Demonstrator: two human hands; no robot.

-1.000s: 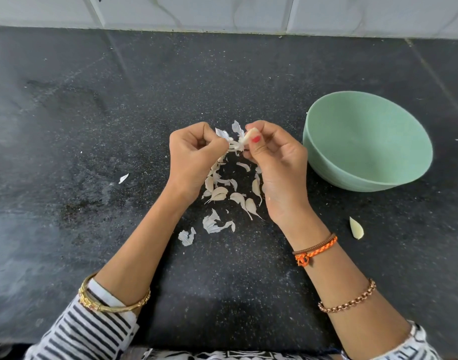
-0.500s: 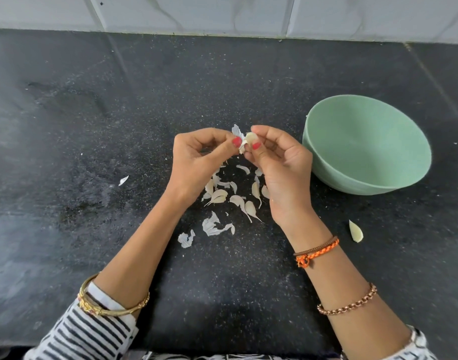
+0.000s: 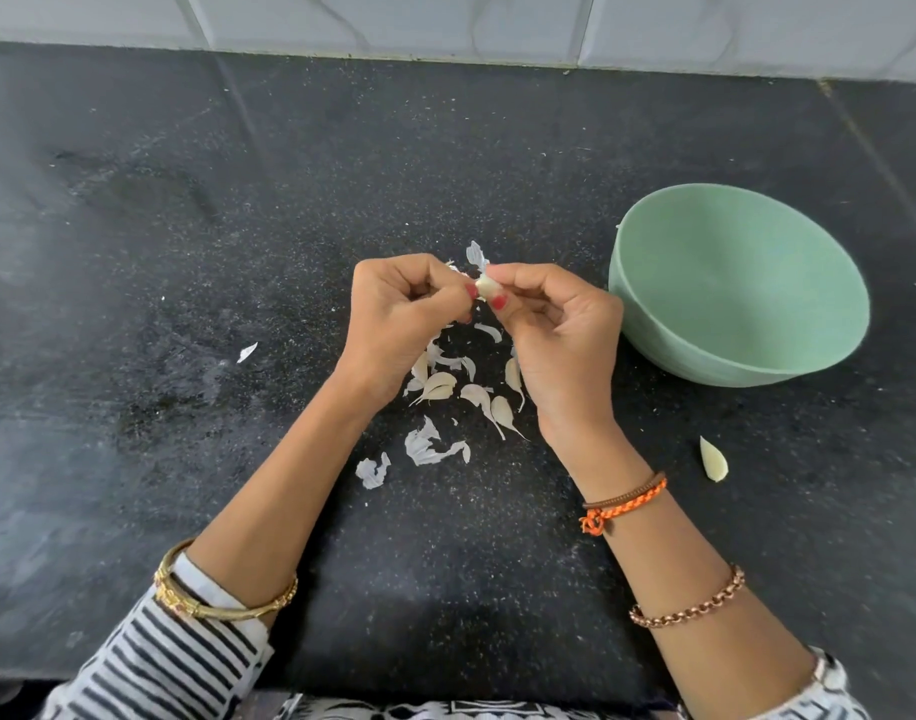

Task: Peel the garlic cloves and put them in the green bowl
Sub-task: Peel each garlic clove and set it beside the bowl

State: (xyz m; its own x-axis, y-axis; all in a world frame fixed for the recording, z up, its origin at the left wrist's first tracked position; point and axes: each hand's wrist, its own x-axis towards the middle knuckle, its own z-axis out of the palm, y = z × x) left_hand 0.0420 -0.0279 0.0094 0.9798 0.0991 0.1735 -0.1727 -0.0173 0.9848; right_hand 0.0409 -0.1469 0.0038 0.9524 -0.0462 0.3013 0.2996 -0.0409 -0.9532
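While a garlic clove (image 3: 487, 286) is held above the black counter (image 3: 186, 252), it is pinched from both sides in the head view: the left hand (image 3: 399, 324) grips it with curled fingers and thumb on its left, and the right hand (image 3: 560, 335) grips it with thumb and forefinger on its right, the red-painted thumbnails lying just under it. A flake of papery skin (image 3: 475, 254) is seen sticking up from the clove's far end. The clove is held just left of the green bowl (image 3: 653, 324), which is set on the counter and tilted so that its opening is turned toward the camera; nothing can be made out inside it. Left of the bowl and directly below the hands, a scatter of peels (image 3: 445, 387) is spread on the counter, with two crumpled white scraps (image 3: 425, 449) lying nearer the person. One small flake (image 3: 247, 352) is found well left of the bowl, apart from the rest. Another clove (image 3: 713, 459) is laid on the counter in front of the bowl, nearer the person, well apart from the hands. Bangles are worn on both forearms, and striped sleeves (image 3: 170, 662) are seen at the lower edge
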